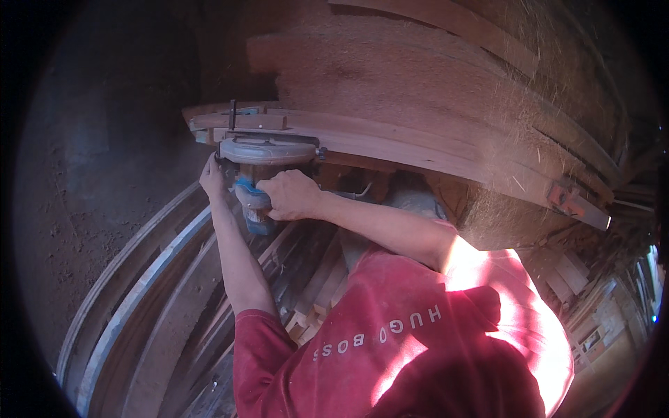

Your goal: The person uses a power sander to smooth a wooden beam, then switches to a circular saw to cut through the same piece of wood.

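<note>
Long planks point(174, 317) at lower left, wooden offcuts point(608, 317) at lower right

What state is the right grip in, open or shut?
Shut: the right grip is curled around the handle of the tool.

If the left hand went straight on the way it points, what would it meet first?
Most likely the near left end of the power tool's grey body, where the left hand's fingertips seem to rest; just beyond lie the wood pieces. Depth is unclear.
</note>
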A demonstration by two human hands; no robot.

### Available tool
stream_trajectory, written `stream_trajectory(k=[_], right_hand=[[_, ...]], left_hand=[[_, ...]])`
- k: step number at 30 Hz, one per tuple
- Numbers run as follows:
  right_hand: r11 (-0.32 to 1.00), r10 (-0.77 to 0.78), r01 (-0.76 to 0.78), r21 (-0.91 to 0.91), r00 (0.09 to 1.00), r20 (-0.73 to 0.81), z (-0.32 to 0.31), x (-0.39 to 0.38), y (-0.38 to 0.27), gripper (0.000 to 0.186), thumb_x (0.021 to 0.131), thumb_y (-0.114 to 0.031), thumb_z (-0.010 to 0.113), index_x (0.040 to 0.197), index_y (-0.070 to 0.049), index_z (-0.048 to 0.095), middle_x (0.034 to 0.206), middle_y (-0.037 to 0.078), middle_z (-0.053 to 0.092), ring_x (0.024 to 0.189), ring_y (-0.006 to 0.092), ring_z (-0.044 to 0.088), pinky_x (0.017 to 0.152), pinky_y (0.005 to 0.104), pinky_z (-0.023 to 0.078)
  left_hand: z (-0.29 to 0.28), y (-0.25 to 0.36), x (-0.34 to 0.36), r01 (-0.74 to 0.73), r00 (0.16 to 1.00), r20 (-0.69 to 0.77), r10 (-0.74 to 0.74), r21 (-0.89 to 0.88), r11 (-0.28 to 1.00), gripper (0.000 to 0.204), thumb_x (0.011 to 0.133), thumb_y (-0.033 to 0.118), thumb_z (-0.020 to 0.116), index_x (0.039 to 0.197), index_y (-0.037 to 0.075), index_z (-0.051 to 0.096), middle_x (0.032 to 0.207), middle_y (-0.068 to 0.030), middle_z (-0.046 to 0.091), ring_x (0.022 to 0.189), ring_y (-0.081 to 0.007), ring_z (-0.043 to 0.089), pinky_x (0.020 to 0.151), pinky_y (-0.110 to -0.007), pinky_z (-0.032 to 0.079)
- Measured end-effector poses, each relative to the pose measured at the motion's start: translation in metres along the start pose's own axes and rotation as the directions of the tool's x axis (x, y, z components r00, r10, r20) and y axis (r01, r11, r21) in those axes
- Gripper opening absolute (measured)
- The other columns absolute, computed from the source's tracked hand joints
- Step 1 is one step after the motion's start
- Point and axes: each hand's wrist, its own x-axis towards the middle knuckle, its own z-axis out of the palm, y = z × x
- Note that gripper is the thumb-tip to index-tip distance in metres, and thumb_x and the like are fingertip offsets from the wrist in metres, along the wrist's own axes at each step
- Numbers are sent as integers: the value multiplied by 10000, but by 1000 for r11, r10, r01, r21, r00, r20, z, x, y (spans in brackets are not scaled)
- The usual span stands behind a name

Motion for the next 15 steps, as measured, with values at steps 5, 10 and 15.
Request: stream_trajectory(k=[5, 10, 15], right_hand=[[1000, 17, -17, 3, 1000, 26, 0, 8, -4, 322, 742, -292, 741, 942, -49, 675, 833, 223, 718, 838, 403, 711, 773, 496, 562], [999, 30, -30, 23, 999, 21, 1, 13, -9, 328, 752, -314, 740, 939, -51, 681, 844, 227, 719, 836, 403, 709, 774, 495, 561], [1000, 19, -19, 14, 1000, 15, 5, 19, -9, 321, 744, -300, 734, 945, -55, 681, 840, 225, 718, 837, 405, 708, 775, 496, 560]], left_hand=[[-10, -3, 12, -7, 999, 45, 8, -13, 1000, 321, 1006, 320, 633, 1156, 58, 742, 963, 2, 704, 801, -87, 631, 641, -244, 490], [-9, 4, 11, 67, 997, 35, -66, -39, 997, 323, 1010, 316, 625, 1175, 62, 735, 980, 0, 707, 805, -91, 633, 649, -249, 495], [-7, 15, 8, 53, 998, 20, -53, -42, 998, 319, 1006, 316, 628, 1159, 58, 737, 973, -9, 705, 810, -104, 641, 666, -262, 509]])
